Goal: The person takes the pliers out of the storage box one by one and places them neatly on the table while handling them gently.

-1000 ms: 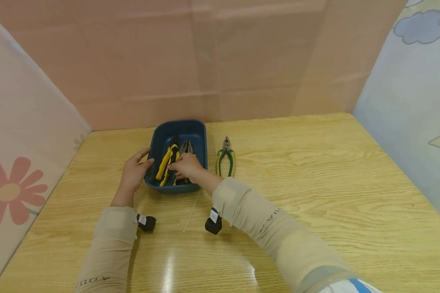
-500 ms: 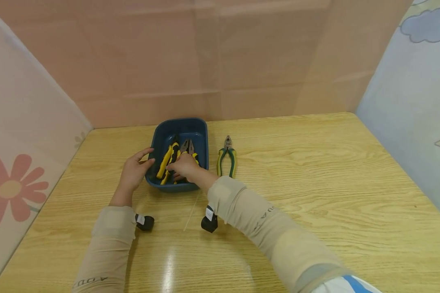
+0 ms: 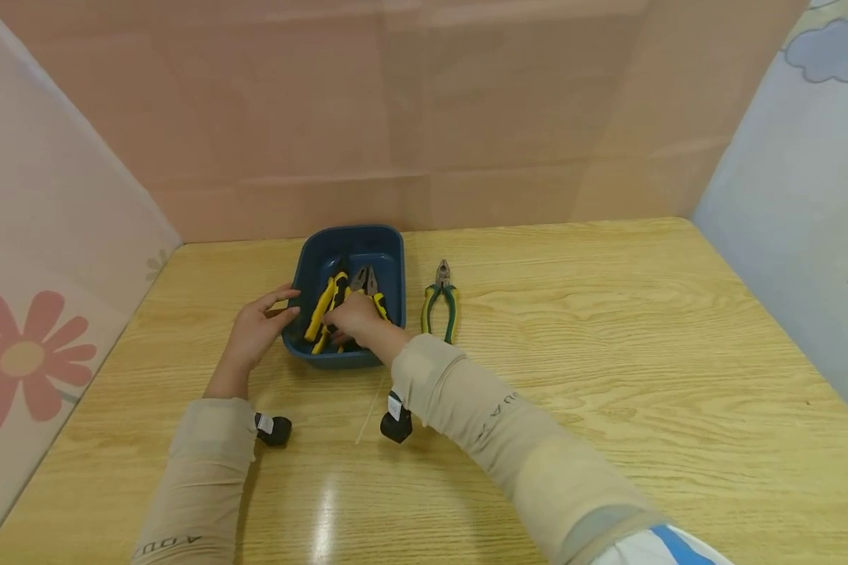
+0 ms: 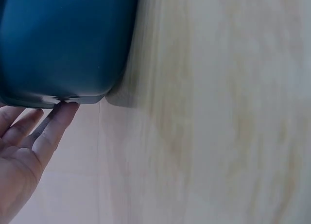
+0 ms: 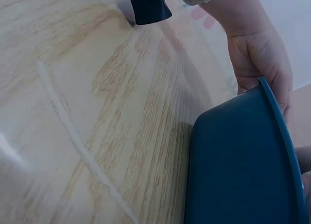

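Observation:
In the head view a dark blue plastic bin (image 3: 389,255) holds several pliers with yellow-and-black handles. My left hand (image 3: 256,326) is at the bin's left side, thumb and fingers touching the rim. The left wrist view shows straight fingers (image 4: 58,122) against the bin wall. My right hand (image 3: 356,315) is down inside the bin, fingers curled round the handles of pliers (image 3: 373,281), whose steel heads point away. Its palm hides most of those handles. Left of it lies a yellow-handled tool (image 3: 319,310). Green-and-yellow pliers (image 3: 443,294) lie on the table right of the bin.
A thin pale strip (image 5: 87,156) lies on the wooden table (image 3: 608,353) in front of the bin. Black wrist cameras (image 3: 396,424) hang at both sleeves. A pink-brown backdrop (image 3: 424,118) rises behind the table, with patterned panels (image 3: 24,357) at the sides.
The right hand has shifted slightly left within the bin, showing more of a yellow handle beside it. The left hand stays at the rim. The head view has shifted slightly.

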Motion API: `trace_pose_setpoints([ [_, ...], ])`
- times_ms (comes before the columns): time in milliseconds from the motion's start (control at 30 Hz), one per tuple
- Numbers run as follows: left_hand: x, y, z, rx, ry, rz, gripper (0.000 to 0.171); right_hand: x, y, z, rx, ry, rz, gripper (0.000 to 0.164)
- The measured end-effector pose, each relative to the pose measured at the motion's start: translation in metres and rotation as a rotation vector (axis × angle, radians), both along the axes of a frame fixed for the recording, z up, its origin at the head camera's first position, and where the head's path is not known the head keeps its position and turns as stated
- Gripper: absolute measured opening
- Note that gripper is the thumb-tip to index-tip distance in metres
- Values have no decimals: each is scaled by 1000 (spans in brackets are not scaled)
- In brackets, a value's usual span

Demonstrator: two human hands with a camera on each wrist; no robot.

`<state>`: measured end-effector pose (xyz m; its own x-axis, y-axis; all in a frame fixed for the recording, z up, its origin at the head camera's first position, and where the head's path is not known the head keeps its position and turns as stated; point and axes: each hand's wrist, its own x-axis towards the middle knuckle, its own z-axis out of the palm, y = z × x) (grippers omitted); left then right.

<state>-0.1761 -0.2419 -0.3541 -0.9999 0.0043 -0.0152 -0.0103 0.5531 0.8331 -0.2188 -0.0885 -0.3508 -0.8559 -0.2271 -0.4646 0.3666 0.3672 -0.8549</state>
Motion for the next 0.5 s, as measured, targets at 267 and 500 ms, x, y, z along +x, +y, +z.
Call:
trace_pose_setpoints([
  [267, 2, 2, -1, -45, 29, -17, 42, -3, -1, 0, 126, 41, 42, 40],
  [500, 1, 2, -1, -52, 1, -32, 45, -5, -1, 1, 15, -30, -60, 37],
])
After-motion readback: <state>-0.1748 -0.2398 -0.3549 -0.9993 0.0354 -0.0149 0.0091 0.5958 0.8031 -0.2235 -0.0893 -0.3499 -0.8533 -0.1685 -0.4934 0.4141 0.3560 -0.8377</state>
